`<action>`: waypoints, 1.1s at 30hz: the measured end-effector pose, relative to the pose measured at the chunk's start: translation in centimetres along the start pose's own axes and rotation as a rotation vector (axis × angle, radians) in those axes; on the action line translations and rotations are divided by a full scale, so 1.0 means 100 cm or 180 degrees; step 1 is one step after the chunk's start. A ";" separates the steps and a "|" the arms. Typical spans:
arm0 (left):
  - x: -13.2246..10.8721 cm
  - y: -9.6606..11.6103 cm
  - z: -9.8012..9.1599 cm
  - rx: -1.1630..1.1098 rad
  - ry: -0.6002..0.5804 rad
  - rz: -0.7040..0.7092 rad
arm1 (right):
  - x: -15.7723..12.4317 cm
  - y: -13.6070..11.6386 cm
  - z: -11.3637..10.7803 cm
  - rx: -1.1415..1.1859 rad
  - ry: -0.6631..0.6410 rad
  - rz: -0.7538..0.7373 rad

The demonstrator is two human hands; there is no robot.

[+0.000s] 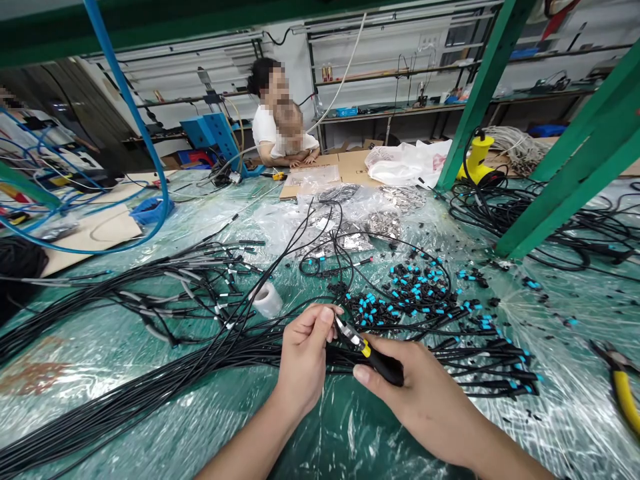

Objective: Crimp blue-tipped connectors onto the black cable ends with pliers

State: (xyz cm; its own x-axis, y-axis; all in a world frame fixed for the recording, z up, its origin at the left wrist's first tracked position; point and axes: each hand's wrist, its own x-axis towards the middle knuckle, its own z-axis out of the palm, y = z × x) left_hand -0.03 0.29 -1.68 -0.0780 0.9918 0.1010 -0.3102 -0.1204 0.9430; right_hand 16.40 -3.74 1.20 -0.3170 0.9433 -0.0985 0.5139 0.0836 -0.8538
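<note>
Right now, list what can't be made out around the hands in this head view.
All in the head view:
- left hand: its fingers hide whatever they pinch
- black-handled tool: right hand covers part of it, so its exact kind is unclear
- yellow-handled pliers: cut off by the right edge
- blue-tipped connectors: too small to show any markings

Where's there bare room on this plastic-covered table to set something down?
Bare plastic sheeting shows below and between the left hand and right hand, and beside the yellow-handled pliers. It is crowded at the blue-tipped connectors and the black cable bundle.
</note>
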 end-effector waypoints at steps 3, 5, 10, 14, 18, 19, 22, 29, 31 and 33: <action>0.001 0.003 0.002 -0.0164 0.0008 -0.0197 | 0.002 0.003 -0.001 0.0495 -0.0236 0.0014; 0.001 0.004 0.004 -0.0232 0.0020 -0.0310 | 0.004 0.005 -0.002 0.0794 -0.0412 -0.0011; 0.000 0.001 0.005 -0.0331 0.0098 -0.0472 | 0.005 0.004 -0.002 0.0580 -0.0285 -0.0061; -0.001 -0.001 0.004 -0.0352 0.0097 -0.0383 | 0.004 0.007 0.000 -0.0547 0.0423 0.0017; -0.002 -0.002 0.005 -0.0362 0.0088 -0.0287 | 0.004 0.014 0.005 -0.1135 0.0873 -0.0146; -0.002 -0.002 0.005 -0.0376 0.0091 -0.0271 | 0.005 0.015 0.006 -0.1208 0.0907 -0.0199; -0.002 -0.002 0.005 -0.0368 0.0060 -0.0241 | 0.005 0.017 0.007 -0.1348 0.1010 -0.0287; -0.004 -0.005 0.002 -0.0039 0.0024 -0.0034 | 0.005 0.019 0.004 -0.1601 0.1061 -0.0382; -0.004 -0.005 0.001 0.0063 0.0020 0.0016 | 0.005 0.017 0.003 -0.1609 0.1004 -0.0335; -0.003 -0.004 0.001 0.0138 0.0021 0.0055 | 0.005 0.016 0.002 -0.1593 0.0961 -0.0282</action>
State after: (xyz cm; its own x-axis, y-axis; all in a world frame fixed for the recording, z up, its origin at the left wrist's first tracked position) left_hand 0.18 0.01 -2.11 -0.0893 0.9893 0.1153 -0.2673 -0.1354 0.9541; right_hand 16.92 -3.21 -0.32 -0.1726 0.9694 0.1747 0.8327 0.2383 -0.4998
